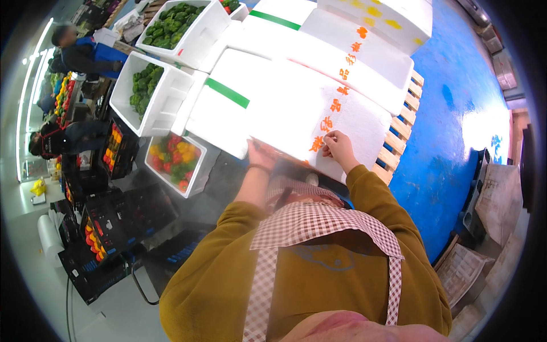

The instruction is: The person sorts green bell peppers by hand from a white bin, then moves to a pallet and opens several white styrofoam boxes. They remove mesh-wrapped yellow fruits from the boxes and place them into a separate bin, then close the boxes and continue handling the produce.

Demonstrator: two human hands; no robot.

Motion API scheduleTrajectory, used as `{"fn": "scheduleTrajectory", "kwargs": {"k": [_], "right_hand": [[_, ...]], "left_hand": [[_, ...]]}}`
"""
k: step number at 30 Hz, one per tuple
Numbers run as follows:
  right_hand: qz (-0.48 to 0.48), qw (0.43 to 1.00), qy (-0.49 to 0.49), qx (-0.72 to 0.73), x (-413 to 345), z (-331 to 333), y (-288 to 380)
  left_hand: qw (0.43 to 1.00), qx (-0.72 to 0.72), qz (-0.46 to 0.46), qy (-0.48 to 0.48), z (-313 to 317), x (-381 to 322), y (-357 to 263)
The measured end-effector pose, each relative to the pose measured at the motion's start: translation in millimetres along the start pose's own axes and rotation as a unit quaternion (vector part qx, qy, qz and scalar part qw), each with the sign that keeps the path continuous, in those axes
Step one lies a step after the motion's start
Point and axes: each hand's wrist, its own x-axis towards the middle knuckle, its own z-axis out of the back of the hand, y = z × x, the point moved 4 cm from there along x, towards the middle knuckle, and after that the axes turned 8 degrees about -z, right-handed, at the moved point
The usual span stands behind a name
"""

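A white foam box point(282, 111) with a lid lies before me, its top marked with orange handwriting near the right end. My left hand point(261, 156) is against its near left corner, with a dark band around the wrist. How far the fingers reach around the corner is hidden. My right hand point(339, 147) is over the near right part of the lid, beside the orange writing. Its fingers are curled, with thumb and forefinger close together; whether anything thin is between them cannot be made out. A second lidded foam box point(222, 98) with green tape adjoins on the left.
Open foam boxes of green peppers point(147, 87) and red and yellow peppers point(173, 158) stand to the left. Wooden pallet slats point(395, 137) jut out on the right, over blue floor point(440, 128). Black crates point(124, 218) and two people point(85, 55) are farther left.
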Motion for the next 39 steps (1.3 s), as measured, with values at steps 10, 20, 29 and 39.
{"fn": "scheduleTrajectory", "kwargs": {"k": [10, 20, 29, 39], "right_hand": [[0.081, 0.981, -0.022, -0.176, 18, -27, 33], [0.416, 0.793, -0.086, -0.438, 77, -223, 147], [0.402, 0.774, -0.115, -0.475, 93, -230, 132], [0.412, 0.765, -0.120, -0.481, 91, -236, 139]], "left_hand": [[0.997, -0.002, 0.078, 0.007, 16, 24, -28], [0.979, -0.047, 0.191, 0.055, -3, 24, -42], [0.961, -0.019, 0.259, 0.090, 23, 39, -46], [0.937, -0.033, 0.310, 0.159, 29, 46, -60]]}}
